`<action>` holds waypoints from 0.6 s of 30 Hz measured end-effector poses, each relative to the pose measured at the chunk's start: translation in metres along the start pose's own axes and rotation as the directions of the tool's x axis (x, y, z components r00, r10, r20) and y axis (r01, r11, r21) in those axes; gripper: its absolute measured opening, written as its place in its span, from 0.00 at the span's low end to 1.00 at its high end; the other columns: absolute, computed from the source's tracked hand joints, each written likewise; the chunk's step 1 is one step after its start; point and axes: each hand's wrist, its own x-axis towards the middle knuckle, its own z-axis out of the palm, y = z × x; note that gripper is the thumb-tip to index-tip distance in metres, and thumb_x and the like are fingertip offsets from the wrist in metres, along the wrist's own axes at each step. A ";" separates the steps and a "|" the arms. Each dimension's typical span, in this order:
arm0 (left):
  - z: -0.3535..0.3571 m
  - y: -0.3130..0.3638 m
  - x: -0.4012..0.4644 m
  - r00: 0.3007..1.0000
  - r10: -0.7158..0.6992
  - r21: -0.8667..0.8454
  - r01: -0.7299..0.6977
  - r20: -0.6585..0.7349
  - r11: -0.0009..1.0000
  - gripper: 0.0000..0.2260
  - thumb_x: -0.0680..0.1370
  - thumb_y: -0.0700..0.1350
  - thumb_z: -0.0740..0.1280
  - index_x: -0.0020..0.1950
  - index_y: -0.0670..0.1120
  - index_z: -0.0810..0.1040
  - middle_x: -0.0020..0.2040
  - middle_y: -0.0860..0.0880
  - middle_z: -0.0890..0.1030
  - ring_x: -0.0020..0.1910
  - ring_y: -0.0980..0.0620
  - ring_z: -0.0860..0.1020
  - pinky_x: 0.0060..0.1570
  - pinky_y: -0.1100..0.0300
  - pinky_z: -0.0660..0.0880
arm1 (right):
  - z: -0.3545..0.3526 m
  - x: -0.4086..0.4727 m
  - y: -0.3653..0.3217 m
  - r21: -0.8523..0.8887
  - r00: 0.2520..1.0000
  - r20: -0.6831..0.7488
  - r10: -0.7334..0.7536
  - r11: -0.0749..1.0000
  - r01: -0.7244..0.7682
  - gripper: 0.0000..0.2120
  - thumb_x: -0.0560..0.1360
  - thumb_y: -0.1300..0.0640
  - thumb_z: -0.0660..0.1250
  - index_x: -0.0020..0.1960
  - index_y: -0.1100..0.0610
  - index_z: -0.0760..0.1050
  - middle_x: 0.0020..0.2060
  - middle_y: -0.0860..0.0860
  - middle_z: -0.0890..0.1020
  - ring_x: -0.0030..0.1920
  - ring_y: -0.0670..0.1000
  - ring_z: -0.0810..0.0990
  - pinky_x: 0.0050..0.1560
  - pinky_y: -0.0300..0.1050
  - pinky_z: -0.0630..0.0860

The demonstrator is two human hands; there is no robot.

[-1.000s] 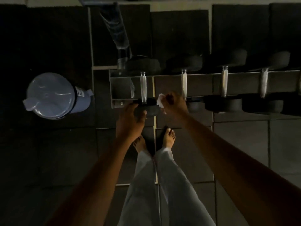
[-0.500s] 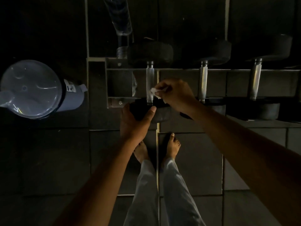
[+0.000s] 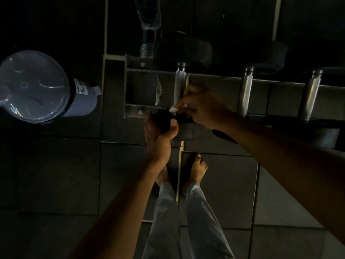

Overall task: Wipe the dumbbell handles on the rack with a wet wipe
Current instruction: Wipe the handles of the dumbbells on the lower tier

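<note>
A metal dumbbell rack point(image 3: 134, 111) runs across the dim scene and carries black dumbbells with silver knurled handles. My right hand point(image 3: 203, 107) pinches a small white wet wipe point(image 3: 173, 109) against the near end of the leftmost handle point(image 3: 179, 86). My left hand point(image 3: 158, 131) grips the near black head point(image 3: 162, 120) of that same dumbbell from below. Two more handles point(image 3: 246, 94) point(image 3: 310, 94) lie to the right, untouched.
A grey lidded bin point(image 3: 37, 86) stands on the floor to the left of the rack. A clear bottle point(image 3: 149, 12) rises behind the rack's left end. My bare feet point(image 3: 197, 167) stand on dark floor mats just before the rack.
My right hand has brought the wipe from beside the dumbbell head onto the leftmost handle's near end. The view has drawn closer to the rack. My left hand keeps its grip on the head.
</note>
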 end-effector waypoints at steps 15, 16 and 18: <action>0.002 0.003 -0.004 0.997 0.076 0.068 -0.075 -0.013 0.995 0.47 0.70 0.74 0.63 0.85 0.53 0.57 0.76 0.49 0.64 0.76 0.46 0.65 0.75 0.40 0.67 | -0.019 0.060 -0.047 -0.575 0.934 0.342 -0.105 0.762 0.297 0.15 0.79 0.39 0.67 0.54 0.47 0.85 0.68 0.55 0.68 0.69 0.61 0.62 0.70 0.64 0.60; 0.002 0.002 -0.003 0.997 0.078 0.072 -0.076 -0.015 0.995 0.47 0.71 0.74 0.63 0.85 0.53 0.58 0.77 0.48 0.64 0.77 0.45 0.65 0.76 0.38 0.67 | -0.021 0.059 -0.048 -0.573 0.938 0.331 -0.103 0.768 0.287 0.14 0.78 0.40 0.68 0.53 0.47 0.85 0.68 0.55 0.68 0.69 0.60 0.62 0.70 0.63 0.60; 0.002 0.000 -0.002 0.996 0.086 0.080 -0.084 -0.014 0.993 0.46 0.71 0.73 0.63 0.84 0.53 0.59 0.77 0.47 0.65 0.77 0.45 0.65 0.76 0.37 0.67 | -0.024 0.050 -0.046 -0.543 0.953 0.269 -0.136 0.796 0.267 0.11 0.77 0.42 0.69 0.52 0.46 0.84 0.66 0.54 0.69 0.69 0.60 0.63 0.69 0.63 0.61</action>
